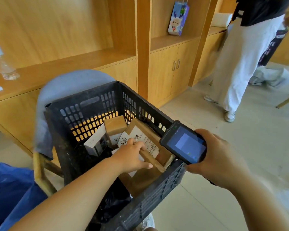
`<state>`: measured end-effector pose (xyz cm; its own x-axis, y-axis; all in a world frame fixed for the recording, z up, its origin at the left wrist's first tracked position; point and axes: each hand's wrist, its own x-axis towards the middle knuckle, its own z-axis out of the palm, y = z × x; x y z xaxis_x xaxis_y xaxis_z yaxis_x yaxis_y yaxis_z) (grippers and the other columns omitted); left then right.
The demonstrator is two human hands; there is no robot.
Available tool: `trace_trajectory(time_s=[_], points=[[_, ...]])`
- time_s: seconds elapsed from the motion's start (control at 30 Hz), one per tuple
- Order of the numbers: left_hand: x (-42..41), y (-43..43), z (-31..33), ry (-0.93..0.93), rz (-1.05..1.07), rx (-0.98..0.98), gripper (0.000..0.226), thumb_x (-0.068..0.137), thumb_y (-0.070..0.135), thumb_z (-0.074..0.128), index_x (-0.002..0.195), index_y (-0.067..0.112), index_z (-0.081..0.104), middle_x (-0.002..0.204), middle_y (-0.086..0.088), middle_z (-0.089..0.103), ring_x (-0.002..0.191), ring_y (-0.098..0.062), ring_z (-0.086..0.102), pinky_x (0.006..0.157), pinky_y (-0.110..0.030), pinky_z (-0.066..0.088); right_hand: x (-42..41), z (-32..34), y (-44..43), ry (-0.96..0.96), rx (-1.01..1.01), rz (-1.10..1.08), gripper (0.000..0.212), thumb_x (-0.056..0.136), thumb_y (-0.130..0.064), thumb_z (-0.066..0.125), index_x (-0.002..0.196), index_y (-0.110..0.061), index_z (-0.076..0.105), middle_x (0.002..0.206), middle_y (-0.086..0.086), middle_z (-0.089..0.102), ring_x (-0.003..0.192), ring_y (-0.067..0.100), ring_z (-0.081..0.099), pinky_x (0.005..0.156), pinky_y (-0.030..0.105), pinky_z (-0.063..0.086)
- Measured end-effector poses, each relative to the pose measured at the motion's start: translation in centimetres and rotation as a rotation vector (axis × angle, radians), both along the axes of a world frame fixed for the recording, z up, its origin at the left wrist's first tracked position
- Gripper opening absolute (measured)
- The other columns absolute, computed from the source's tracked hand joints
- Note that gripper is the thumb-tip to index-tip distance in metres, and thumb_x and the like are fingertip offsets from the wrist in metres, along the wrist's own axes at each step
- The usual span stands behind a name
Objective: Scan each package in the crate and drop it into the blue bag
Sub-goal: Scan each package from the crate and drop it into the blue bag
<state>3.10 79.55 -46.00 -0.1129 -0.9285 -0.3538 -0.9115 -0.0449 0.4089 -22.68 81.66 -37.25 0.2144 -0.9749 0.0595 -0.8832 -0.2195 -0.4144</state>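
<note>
A black slotted crate (83, 117) stands on a chair in front of me and holds several packages. My left hand (132, 155) reaches into it and grips the near edge of a brown cardboard box (148, 130) with a white barcode label, which leans against the crate's right wall. My right hand (218, 157) holds a black handheld scanner (183, 142) just over the crate's right rim, its screen lit. A smaller brown box (115, 125) and a white box (95, 144) lie behind. The blue bag (8, 189) sits at the lower left.
The crate rests on a chair with a grey-blue back (68, 80). Wooden shelves and cabinets (165, 69) line the wall, with a plastic bottle (2, 64) on the left ledge. A person in white trousers (237, 64) stands at the right on the tiled floor.
</note>
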Motion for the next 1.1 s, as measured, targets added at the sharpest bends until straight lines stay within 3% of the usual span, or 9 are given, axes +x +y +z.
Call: trace_trajectory(time_s=[0.07, 0.17, 0.27, 0.4, 0.6, 0.73, 0.87, 1.0, 1.1], points=[[0.4, 0.2, 0.5, -0.047, 0.016, 0.003, 0.087, 0.062, 0.072, 0.070, 0.131, 0.030, 0.038, 0.129, 0.000, 0.030, 0.122, -0.028, 0.040, 0.099, -0.046, 0.043, 0.0, 0.1, 0.2, 0.002, 0.012, 0.003, 0.085, 0.049, -0.049, 0.079, 0.121, -0.041, 0.035, 0.088, -0.019, 0.045, 0.070, 0.006, 0.050, 0.055, 0.030, 0.050], [1.2, 0.6, 1.2, -0.104, 0.059, 0.056, 0.108, 0.062, 0.067, 0.074, 0.146, 0.022, 0.023, 0.141, -0.005, 0.021, 0.130, -0.032, 0.032, 0.106, -0.047, 0.038, 0.1, 0.3, 0.7, -0.004, 0.027, 0.001, 0.085, 0.051, -0.048, 0.079, 0.123, -0.041, 0.034, 0.088, -0.019, 0.043, 0.063, 0.006, 0.051, 0.050, 0.029, 0.051], [2.1, 1.4, 2.3, -0.042, 0.106, 0.093, 0.084, 0.071, 0.045, 0.079, 0.139, 0.026, 0.035, 0.138, -0.004, 0.024, 0.124, -0.028, 0.039, 0.103, -0.041, 0.040, 0.2, 0.7, 1.3, 0.000, 0.028, -0.001, 0.087, 0.052, -0.046, 0.080, 0.126, -0.039, 0.034, 0.089, -0.017, 0.044, 0.063, 0.006, 0.051, 0.049, 0.027, 0.049], [3.3, 2.7, 4.4, 0.048, 0.126, -0.069, 0.050, 0.067, 0.033, 0.083, 0.102, 0.035, 0.048, 0.109, 0.009, 0.030, 0.101, -0.017, 0.044, 0.082, -0.032, 0.045, 0.4, 1.2, 2.1, -0.029, 0.022, 0.014, 0.088, 0.051, -0.046, 0.081, 0.125, -0.038, 0.035, 0.090, -0.017, 0.045, 0.064, 0.005, 0.051, 0.047, 0.024, 0.044], [4.5, 4.2, 6.2, -0.130, 0.125, -0.441, 0.057, 0.075, 0.050, 0.072, 0.119, 0.045, 0.036, 0.112, 0.009, 0.028, 0.085, -0.011, 0.047, 0.058, -0.023, 0.039, 0.5, 1.9, 3.0, -0.054, -0.014, 0.019, 0.087, 0.048, -0.046, 0.079, 0.124, -0.039, 0.036, 0.088, -0.020, 0.044, 0.071, 0.005, 0.050, 0.050, 0.025, 0.042], [4.4, 4.7, 5.9, -0.057, 0.134, -0.450, 0.057, 0.078, 0.033, 0.074, 0.123, 0.041, 0.039, 0.113, 0.009, 0.034, 0.090, -0.011, 0.045, 0.070, -0.027, 0.043, 0.5, 2.0, 3.4, -0.062, -0.009, 0.020, 0.086, 0.048, -0.048, 0.078, 0.123, -0.040, 0.036, 0.089, -0.020, 0.046, 0.071, 0.005, 0.050, 0.051, 0.025, 0.042], [3.9, 5.1, 5.3, 0.169, 0.198, -0.440, 0.048, 0.074, 0.009, 0.072, 0.099, 0.042, 0.047, 0.112, 0.009, 0.036, 0.096, -0.008, 0.044, 0.068, -0.015, 0.034, 0.4, 2.1, 3.7, -0.069, 0.005, 0.023, 0.087, 0.049, -0.049, 0.079, 0.123, -0.039, 0.036, 0.088, -0.021, 0.045, 0.070, 0.004, 0.051, 0.052, 0.025, 0.043], [3.8, 5.5, 5.6, 0.341, 0.350, -0.349, 0.008, 0.086, 0.039, 0.063, 0.087, 0.038, 0.055, 0.114, 0.008, 0.042, 0.105, -0.011, 0.043, 0.078, -0.022, 0.035, 0.4, 2.2, 3.9, -0.059, 0.015, 0.020, 0.087, 0.050, -0.048, 0.079, 0.125, -0.039, 0.035, 0.088, -0.021, 0.044, 0.068, 0.004, 0.051, 0.049, 0.023, 0.041], [4.2, 5.7, 5.1, 0.267, 0.411, -0.422, 0.011, 0.091, 0.038, 0.058, 0.089, 0.028, 0.060, 0.115, 0.008, 0.050, 0.111, -0.012, 0.045, 0.086, -0.029, 0.035, 0.6, 2.2, 4.2, -0.049, 0.021, 0.026, 0.088, 0.050, -0.047, 0.078, 0.126, -0.038, 0.034, 0.088, -0.020, 0.044, 0.070, 0.003, 0.050, 0.048, 0.021, 0.038]])
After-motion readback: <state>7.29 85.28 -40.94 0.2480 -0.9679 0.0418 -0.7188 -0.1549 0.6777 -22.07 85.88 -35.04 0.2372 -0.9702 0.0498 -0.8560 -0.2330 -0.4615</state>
